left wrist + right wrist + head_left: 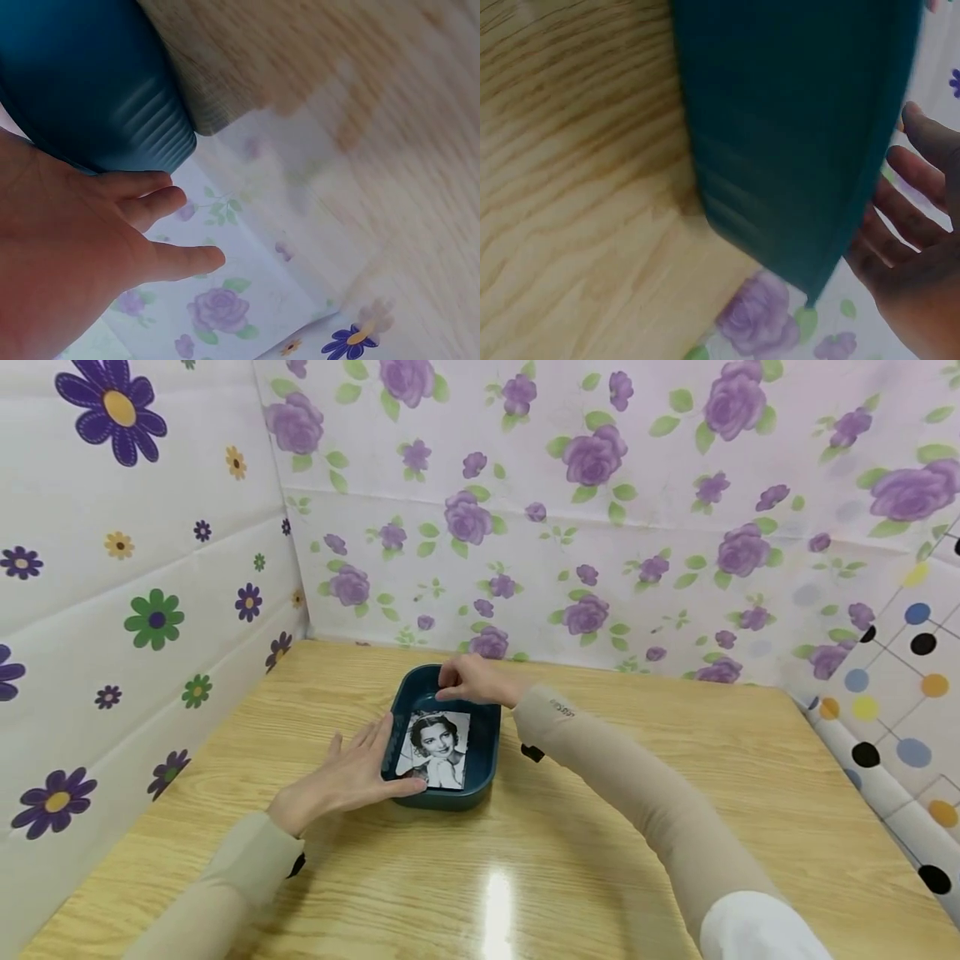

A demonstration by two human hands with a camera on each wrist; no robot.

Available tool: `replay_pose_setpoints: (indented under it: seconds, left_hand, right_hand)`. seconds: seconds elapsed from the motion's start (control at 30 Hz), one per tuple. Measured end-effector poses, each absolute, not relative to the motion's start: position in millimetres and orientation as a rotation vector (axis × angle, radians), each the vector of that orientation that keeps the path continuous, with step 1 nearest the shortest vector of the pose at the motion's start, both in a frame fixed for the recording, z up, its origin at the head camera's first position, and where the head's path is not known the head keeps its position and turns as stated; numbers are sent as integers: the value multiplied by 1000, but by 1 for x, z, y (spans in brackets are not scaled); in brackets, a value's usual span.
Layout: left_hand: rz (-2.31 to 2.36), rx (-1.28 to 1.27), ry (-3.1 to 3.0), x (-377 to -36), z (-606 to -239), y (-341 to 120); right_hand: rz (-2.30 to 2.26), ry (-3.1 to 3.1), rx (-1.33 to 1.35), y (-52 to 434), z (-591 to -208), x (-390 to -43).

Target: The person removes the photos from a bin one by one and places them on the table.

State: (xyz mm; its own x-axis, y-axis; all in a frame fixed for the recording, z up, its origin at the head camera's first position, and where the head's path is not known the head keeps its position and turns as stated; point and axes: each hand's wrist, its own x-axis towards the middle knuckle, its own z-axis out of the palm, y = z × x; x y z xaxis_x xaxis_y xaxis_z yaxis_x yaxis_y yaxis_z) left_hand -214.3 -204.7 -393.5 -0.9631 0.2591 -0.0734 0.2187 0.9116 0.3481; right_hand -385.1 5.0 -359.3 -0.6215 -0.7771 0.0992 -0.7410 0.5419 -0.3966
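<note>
A dark teal rectangular bin stands on the table with a black-and-white portrait photo lying face up inside it. My left hand rests against the bin's left side, fingers spread and straight, the thumb over the front rim near the photo's lower corner. In the left wrist view those fingers extend beside the ribbed bin wall. Over the bin's far right rim reaches my right hand, its fingers loosely bent down into the bin. Nothing shows between the fingers of this hand in the right wrist view.
The bin stands on a glossy wood-grain table. Behind it hangs a purple-rose backdrop; a daisy-print sheet lies along the left, and a dotted cloth borders the right edge.
</note>
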Motion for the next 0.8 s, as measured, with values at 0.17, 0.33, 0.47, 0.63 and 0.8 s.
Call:
replay_pose_setpoints:
  seconds: [0.17, 0.33, 0.47, 0.63, 0.8]
  left_hand:
    - [571, 353, 2933, -215, -396, -204]
    - [606, 319, 2913, -215, -396, -205]
    - [608, 314, 2911, -216, -395, -205]
    - [618, 318, 2891, -216, -397, -205]
    - [635, 305, 2878, -217, -397, -206]
  right_hand:
    - [-462, 2676, -1307, -3, -364, -384]
    - [-374, 2679, -1247, -9, -364, -385]
    - [-345, 2676, -1177, -11, -367, -384]
    - [-317, 2647, -1132, -11, -376, -383]
    - [-294, 2644, -1115, -13, -382, -383]
